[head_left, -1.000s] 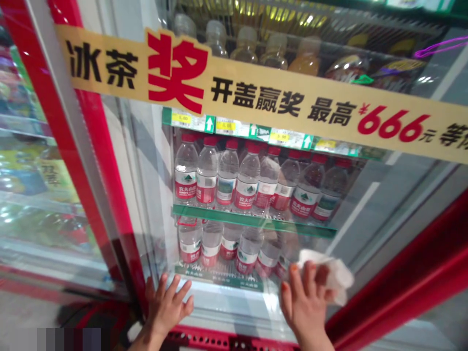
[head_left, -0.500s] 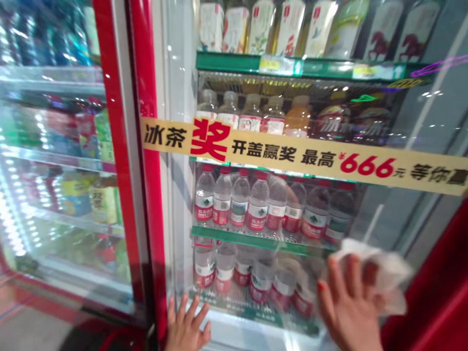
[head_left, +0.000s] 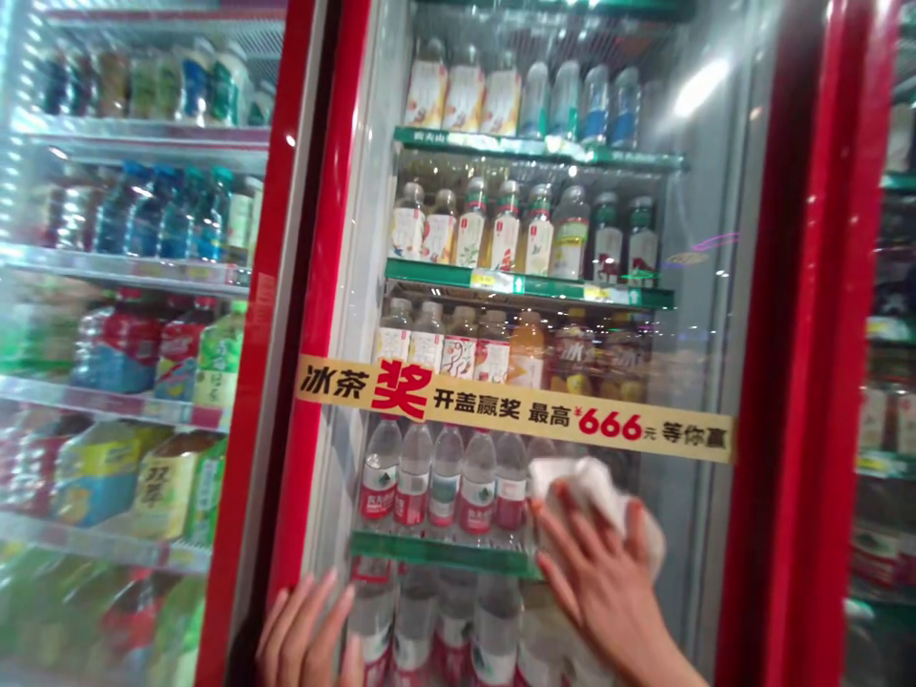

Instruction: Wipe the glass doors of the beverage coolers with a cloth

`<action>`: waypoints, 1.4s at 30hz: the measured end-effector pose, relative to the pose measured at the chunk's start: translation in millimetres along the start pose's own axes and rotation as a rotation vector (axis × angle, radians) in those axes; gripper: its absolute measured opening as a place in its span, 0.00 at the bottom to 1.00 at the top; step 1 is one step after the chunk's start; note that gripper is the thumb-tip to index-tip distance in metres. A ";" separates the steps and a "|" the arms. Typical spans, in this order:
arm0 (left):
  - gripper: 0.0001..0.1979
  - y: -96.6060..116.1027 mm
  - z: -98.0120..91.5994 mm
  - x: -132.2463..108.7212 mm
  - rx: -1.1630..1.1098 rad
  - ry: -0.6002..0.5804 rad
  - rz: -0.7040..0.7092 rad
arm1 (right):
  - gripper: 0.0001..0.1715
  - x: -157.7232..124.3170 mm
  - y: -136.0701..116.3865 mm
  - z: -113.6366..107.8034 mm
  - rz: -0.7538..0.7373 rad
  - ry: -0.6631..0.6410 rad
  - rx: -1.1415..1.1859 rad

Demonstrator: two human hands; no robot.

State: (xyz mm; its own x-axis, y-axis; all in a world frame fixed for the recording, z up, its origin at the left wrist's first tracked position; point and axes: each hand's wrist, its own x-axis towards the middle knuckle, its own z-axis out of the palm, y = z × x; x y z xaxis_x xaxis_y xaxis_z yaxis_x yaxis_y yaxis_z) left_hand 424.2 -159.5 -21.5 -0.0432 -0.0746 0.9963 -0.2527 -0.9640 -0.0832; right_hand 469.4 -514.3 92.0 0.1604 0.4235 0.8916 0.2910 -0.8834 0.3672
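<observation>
White cloth (head_left: 593, 496) clamped in the right hand (head_left: 605, 572) on the glass cooler door (head_left: 697, 382), left hand (head_left: 307, 634) open, well apart

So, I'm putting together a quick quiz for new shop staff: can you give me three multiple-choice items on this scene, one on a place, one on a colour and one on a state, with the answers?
1. Where does the right hand hold the crumpled white cloth?
A) Against the glass door
B) On the floor
C) On a shelf inside the cooler

2. What colour is the glossy upright door frame?
A) Green
B) Red
C) Blue

3. What is the left hand doing?
A) Gripping a bottle
B) Holding the cloth
C) Lying open on the door, holding nothing

Answers:
1. A, the cloth is on the outside of the glass, in front of the clear plastic water bottles.
2. B, the frame shows bright red beside the glass.
3. C, its fingers are spread and empty at the door's lower edge.
</observation>
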 end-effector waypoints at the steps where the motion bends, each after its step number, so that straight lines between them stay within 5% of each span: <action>1: 0.42 1.5 7.1 24.4 -0.009 0.014 -0.056 | 0.42 26.7 6.8 -5.5 0.171 0.073 -0.061; 3: 0.41 5.7 22.3 59.8 0.015 0.020 -0.129 | 0.43 76.6 -7.2 -11.2 0.330 0.160 -0.086; 4: 0.40 7.9 29.0 70.2 0.036 0.008 -0.141 | 0.43 95.0 -24.8 -11.0 0.271 0.164 -0.050; 8: 0.40 13.3 39.2 79.6 0.071 -0.062 -0.126 | 0.41 111.7 -84.6 -3.5 -0.304 0.055 0.285; 11: 0.41 14.8 35.1 79.3 0.076 -0.057 -0.124 | 0.40 92.8 -45.3 -7.2 -0.244 0.044 0.295; 15: 0.41 17.2 33.7 81.9 0.068 -0.051 -0.128 | 0.40 81.2 54.4 -22.3 0.426 0.126 0.004; 17: 0.41 18.7 34.5 80.5 0.057 -0.056 -0.142 | 0.41 85.3 62.6 -26.4 0.614 0.134 -0.044; 19: 0.41 19.7 33.5 77.8 0.046 -0.064 -0.153 | 0.43 88.7 34.3 -24.2 0.513 0.107 -0.036; 22: 0.41 16.4 27.0 81.7 0.025 -0.054 -0.142 | 0.46 84.9 -22.9 -16.0 0.037 0.025 0.075; 24: 0.40 9.9 22.6 97.0 0.004 -0.018 -0.126 | 0.45 79.6 -31.5 -16.2 -0.155 -0.015 0.137; 26: 0.39 2.8 22.0 122.6 -0.018 0.035 -0.105 | 0.44 77.9 -7.3 -23.3 -0.117 -0.025 0.120; 30: 0.39 -4.4 32.8 176.7 -0.025 0.021 -0.085 | 0.44 110.4 63.6 -39.5 0.355 0.067 -0.043; 32: 0.40 -4.7 38.8 191.2 0.000 -0.032 -0.098 | 0.44 137.6 64.5 -39.5 0.498 0.104 -0.090; 34: 0.40 -3.8 41.8 195.3 0.017 -0.055 -0.107 | 0.43 151.3 38.5 -34.1 0.391 0.096 -0.087; 38: 0.40 -1.5 39.4 191.2 0.016 -0.051 -0.092 | 0.41 123.5 -2.9 -26.7 -0.272 0.041 0.011; 40: 0.40 -0.9 38.1 191.2 0.020 -0.047 -0.095 | 0.42 106.1 18.8 -32.1 -0.378 0.014 0.047; 42: 0.40 -0.5 38.7 192.4 0.026 -0.044 -0.098 | 0.40 106.9 64.4 -41.8 -0.181 0.012 0.036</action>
State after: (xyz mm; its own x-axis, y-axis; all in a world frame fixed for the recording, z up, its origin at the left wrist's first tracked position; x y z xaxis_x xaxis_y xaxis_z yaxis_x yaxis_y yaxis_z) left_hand 453.4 -183.3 171.1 0.0230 0.0099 0.9997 -0.2281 -0.9735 0.0149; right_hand 465.9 -534.3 222.0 0.0914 0.5726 0.8147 0.3479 -0.7850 0.5127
